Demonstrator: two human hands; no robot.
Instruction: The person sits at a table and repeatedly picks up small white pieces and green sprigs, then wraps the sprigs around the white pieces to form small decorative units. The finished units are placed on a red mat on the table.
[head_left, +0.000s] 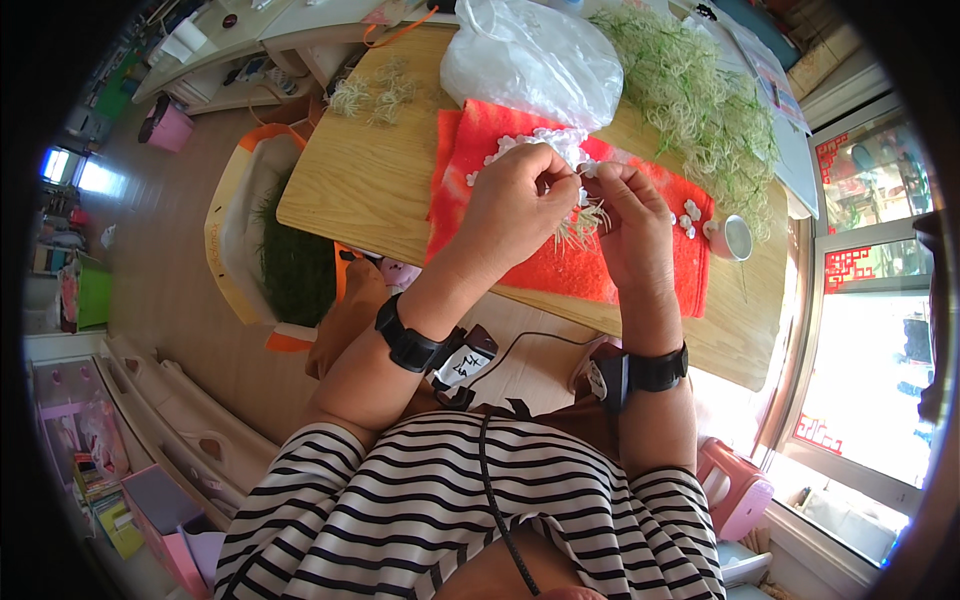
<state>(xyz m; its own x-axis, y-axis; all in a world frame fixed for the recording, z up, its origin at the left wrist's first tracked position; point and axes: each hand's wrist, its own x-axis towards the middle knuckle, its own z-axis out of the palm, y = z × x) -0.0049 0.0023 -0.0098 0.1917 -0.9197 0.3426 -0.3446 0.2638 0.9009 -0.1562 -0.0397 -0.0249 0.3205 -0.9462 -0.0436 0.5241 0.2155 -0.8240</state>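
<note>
Over a red cloth (555, 277) on the wooden table, my left hand (517, 195) and my right hand (634, 214) meet, fingertips pinched. A small white flower piece (590, 169) shows at the right fingertips, and a tuft of pale green artificial grass (581, 225) hangs just below, between the hands. The left fingers seem closed on a thin stem, partly hidden. More white flower pieces (551, 139) lie heaped on the cloth behind my left hand, and a few (690, 214) lie to the right beside a small white cup (731, 238).
A clear plastic bag (532, 64) stands behind the cloth. A large pile of artificial grass (697, 112) covers the table's back right; small tufts (382, 94) lie at the back left. An open bag of dark green material (292, 255) stands left of the table (360, 187).
</note>
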